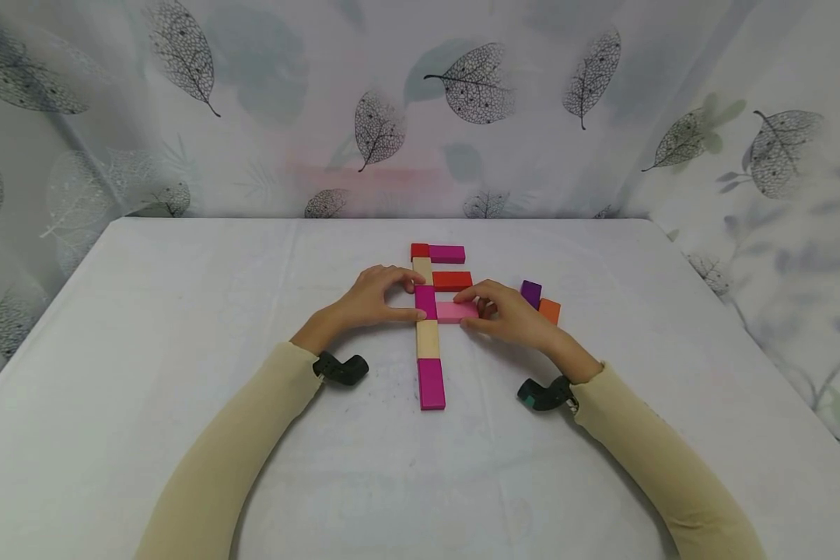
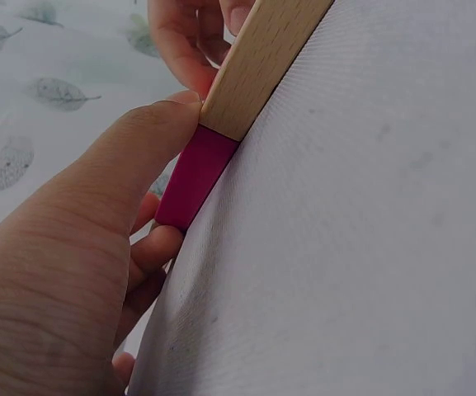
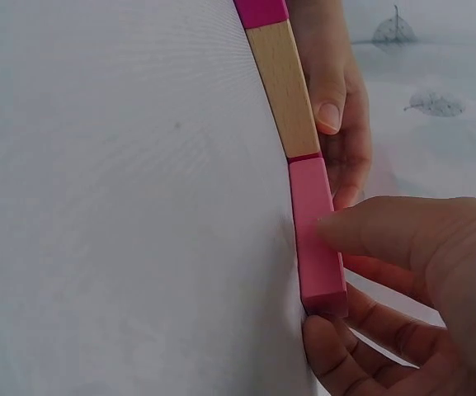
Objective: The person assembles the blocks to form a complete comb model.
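My left hand (image 1: 374, 297) pinches a magenta block (image 1: 425, 302) between thumb and fingers, in the middle of an upright column of blocks. To the right, my right hand (image 1: 507, 315) holds a light pink block (image 3: 316, 227) by its sides, its inner end against the magenta block. Below these, a natural wood block (image 1: 428, 339) and another magenta block (image 1: 432, 384) continue the column. Farther up are a wood block (image 1: 423, 270) and a small red block end (image 1: 420, 250). A red block (image 1: 452, 281) and a magenta block (image 1: 448, 254) extend rightward from the upper column.
Beyond the right hand's knuckles lie a purple block (image 1: 531, 292) and an orange block (image 1: 550, 311), partly covered by the hand. A white cloth covers the table (image 1: 182, 288). Leaf-patterned curtain (image 1: 266, 93) hangs along its back and sides.
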{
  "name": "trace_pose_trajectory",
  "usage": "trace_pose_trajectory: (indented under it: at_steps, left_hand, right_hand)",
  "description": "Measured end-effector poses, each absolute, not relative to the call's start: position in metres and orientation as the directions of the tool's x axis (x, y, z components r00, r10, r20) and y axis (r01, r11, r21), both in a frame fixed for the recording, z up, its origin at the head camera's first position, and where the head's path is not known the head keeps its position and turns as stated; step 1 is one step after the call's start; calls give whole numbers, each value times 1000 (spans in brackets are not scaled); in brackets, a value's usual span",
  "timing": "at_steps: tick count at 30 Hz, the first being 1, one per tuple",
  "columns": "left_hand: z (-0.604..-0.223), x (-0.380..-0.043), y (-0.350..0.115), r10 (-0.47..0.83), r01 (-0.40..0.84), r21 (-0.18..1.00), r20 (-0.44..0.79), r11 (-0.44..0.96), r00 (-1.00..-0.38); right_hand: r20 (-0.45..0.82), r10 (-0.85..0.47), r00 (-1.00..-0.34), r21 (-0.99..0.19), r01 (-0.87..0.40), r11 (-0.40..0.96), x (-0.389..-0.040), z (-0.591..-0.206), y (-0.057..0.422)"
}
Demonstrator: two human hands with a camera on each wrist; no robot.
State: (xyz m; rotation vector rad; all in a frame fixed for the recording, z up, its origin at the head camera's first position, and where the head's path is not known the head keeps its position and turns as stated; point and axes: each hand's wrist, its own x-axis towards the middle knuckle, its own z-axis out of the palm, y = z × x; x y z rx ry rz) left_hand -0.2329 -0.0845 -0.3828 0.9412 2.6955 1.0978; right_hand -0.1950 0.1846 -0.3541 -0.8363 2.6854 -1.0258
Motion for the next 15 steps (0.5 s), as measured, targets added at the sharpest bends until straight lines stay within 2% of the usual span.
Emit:
trace_pose_trajectory:
  at_steps: [15]
  left_hand:
    - [-378, -237, -86, 574, 504, 664, 135, 553, -808]
  right_hand:
    - [-12, -534, -845, -695, -377, 613, -199, -341, 184]
